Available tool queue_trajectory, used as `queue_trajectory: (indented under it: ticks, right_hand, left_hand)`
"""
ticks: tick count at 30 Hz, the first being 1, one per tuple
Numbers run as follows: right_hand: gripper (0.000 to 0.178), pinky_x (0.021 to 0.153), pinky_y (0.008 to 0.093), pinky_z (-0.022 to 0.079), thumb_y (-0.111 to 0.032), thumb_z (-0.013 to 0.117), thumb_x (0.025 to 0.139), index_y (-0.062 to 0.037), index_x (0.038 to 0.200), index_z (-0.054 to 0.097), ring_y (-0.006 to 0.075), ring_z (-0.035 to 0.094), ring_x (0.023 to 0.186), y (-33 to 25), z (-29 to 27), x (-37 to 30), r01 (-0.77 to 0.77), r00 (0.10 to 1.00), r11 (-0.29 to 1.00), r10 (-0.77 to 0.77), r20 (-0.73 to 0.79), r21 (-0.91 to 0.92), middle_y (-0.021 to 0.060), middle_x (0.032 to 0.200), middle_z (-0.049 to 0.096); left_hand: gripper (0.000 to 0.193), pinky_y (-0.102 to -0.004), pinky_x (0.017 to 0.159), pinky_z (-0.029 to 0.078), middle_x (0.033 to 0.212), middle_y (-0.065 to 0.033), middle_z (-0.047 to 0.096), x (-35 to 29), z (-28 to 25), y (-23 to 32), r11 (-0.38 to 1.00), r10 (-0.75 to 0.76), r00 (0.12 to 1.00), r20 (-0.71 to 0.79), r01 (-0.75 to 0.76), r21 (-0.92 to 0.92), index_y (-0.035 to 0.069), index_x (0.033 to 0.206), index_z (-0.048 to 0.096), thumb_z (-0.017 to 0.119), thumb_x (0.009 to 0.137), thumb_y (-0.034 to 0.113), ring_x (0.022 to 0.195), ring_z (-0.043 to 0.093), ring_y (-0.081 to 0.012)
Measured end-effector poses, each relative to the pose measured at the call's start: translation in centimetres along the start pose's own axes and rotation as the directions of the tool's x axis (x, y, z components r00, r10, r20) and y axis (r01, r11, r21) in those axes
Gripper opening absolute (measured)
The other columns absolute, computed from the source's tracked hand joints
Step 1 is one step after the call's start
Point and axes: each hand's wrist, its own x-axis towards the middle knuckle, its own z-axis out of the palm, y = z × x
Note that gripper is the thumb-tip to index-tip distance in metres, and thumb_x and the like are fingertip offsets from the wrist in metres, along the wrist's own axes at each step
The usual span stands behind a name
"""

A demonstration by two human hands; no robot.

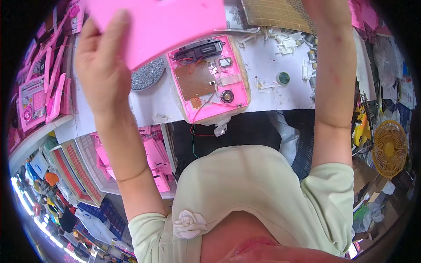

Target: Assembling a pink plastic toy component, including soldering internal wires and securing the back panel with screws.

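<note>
Gripping the lower left edge of a flat pink plastic panel [166, 22], the left hand [103, 65] has its grip clamped on it, thumb over the front face, panel raised above the white tabletop [272, 87]. Whether the right hand's grip is closed cannot be told; only its forearm [335, 74] shows, running up out of view. Below the panel lies an open pink toy housing [209, 79] with circuit board, wires and small speaker. Beside it sits a round glittery disc [148, 74].

A cluttered white workbench [280, 87] — a yellow fan [389, 148] at right, stacked crates [83, 171] at left.
</note>
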Motion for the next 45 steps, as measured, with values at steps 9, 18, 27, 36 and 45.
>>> queue_trajectory:
  ticks: [9,18,27,36,45]
  right_hand:
    - [0.064,0.056,0.0214,0.039,-0.006,0.069,0.095,0.0042,0.15,0.038,0.0062,0.055,0.064,5.6,-1.7,-9.8,-0.179,0.936,0.984,0.174,0.306,-0.013,0.0014,0.075,0.061]
    - [0.062,0.052,0.019,0.041,-0.012,0.063,0.1,-0.0002,0.155,0.037,0.0054,0.054,0.06,8.5,-6.8,-15.6,-0.254,0.966,0.943,0.257,0.016,0.217,0.0047,0.083,0.067]
    - [0.061,0.055,0.02,0.043,-0.008,0.062,0.1,-0.0039,0.156,0.037,0.005,0.054,0.063,9.4,-6.0,-20.1,-0.426,0.904,0.901,0.428,-0.005,0.087,-0.0001,0.08,0.061]
    - [0.058,0.054,0.0297,0.039,-0.015,0.067,0.096,-0.0081,0.15,0.046,0.0153,0.048,0.051,11.2,-4.6,-20.1,-0.121,0.916,0.863,0.288,0.281,-0.49,0.0037,0.057,0.046]
    - [0.057,0.053,0.0311,0.038,-0.019,0.069,0.094,-0.0098,0.148,0.05,0.0187,0.048,0.05,12.0,-4.6,-20.1,-0.134,0.873,0.903,0.303,0.382,-0.408,0.0058,0.057,0.044]
  left_hand:
    - [0.043,-0.0253,0.087,0.053,0.112,-0.0117,0.072,-4.6,1.2,-2.7,0.969,-0.142,0.99,0.021,0.135,0.209,-0.008,0.134,0.056,0.068,0.1,0.016,0.097,0.068,-0.0126]
    - [0.066,-0.0189,0.055,0.044,0.094,-0.0122,0.07,-6.7,1.6,-2.7,0.997,-0.053,0.983,0.176,0.043,0.062,-0.006,0.156,0.023,0.056,0.106,0.023,0.068,0.06,-0.008]
    - [0.087,-0.0165,0.061,0.043,0.089,-0.0044,0.066,-10.5,2.6,-2.7,0.919,-0.394,0.897,0.201,0.388,0.072,-0.001,0.161,0.015,0.065,0.09,-0.004,0.071,0.054,-0.004]
    - [0.063,-0.0182,0.055,0.032,0.072,0.0059,0.048,-12.0,1.2,-5.5,0.742,-0.152,0.97,0.19,-0.015,0.67,0.001,0.151,0.046,0.068,0.091,0.005,0.06,0.04,-0.0017]
    - [0.063,-0.0221,0.05,0.035,0.066,0.0034,0.048,-13.5,-0.2,-6.4,0.787,-0.219,0.971,0.093,0.12,0.605,0.0,0.147,0.049,0.073,0.089,0.008,0.052,0.039,-0.0047]
